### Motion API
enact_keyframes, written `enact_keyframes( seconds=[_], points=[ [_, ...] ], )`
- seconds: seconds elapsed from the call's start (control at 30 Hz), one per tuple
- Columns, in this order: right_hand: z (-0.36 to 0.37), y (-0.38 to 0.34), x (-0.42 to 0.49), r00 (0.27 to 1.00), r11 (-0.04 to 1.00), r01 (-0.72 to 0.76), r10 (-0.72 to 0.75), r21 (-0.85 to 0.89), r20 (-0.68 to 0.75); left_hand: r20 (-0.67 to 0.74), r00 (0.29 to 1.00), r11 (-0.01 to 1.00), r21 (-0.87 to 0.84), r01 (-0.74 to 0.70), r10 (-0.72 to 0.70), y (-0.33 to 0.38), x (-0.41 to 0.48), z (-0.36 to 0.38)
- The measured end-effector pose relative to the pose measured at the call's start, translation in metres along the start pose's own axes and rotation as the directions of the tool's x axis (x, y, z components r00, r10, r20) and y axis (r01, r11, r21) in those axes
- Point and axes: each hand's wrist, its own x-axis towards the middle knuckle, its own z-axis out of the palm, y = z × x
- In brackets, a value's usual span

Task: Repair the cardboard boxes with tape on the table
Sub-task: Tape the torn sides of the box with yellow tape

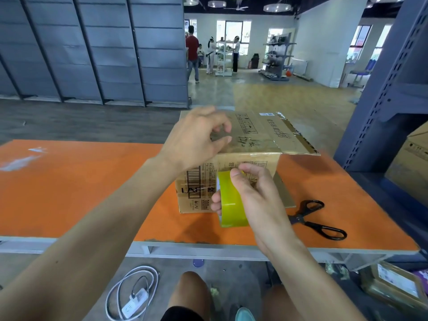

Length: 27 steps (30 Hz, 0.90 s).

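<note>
An orange bench (pixel 81 193) spans the middle of the frame, with white smears (pixel 20 161) at its left end. A printed cardboard box (pixel 254 137) stands on it at centre frame. Black scissors (pixel 298 218) lie flat just right of the box, handles pointing to the lower right.

Warehouse-like hall, metal racking (pixel 391 72), display shelves (pixel 279 56), concrete floor (pixel 231 77)

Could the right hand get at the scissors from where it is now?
Probably, yes: the scissors lie uncovered on the table just right of the right hand, with nothing between. But that hand grips the tape roll and would have to let go first.
</note>
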Motion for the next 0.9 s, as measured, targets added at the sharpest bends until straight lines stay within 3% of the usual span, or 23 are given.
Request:
enact_keyframes(
  seconds=[0.13, 0.33, 0.6, 0.9],
  points=[
    [-0.001, 0.003, 0.003, 0.999, 0.999, 0.023, -0.024, -0.032, -0.031, 0.064, 0.968, 0.969, 0.043, -0.245, 0.242, 0.004, -0.015, 0.003],
    [-0.002, 0.007, 0.002, 0.999, 0.995, 0.037, -0.04, -0.098, -0.031, 0.054, 0.942, 0.92, 0.204, -0.335, 0.331, -0.003, -0.024, 0.004],
    [-0.003, 0.005, -0.006, 0.989, 0.966, 0.101, -0.123, -0.24, -0.077, -0.003, 0.945, 0.926, 0.202, -0.32, 0.327, -0.004, -0.027, 0.01],
    [-0.003, 0.007, -0.003, 0.997, 0.984, -0.026, 0.012, -0.174, -0.082, -0.016, 0.97, 0.96, 0.149, -0.239, 0.244, -0.003, -0.025, 0.013]
  ],
)
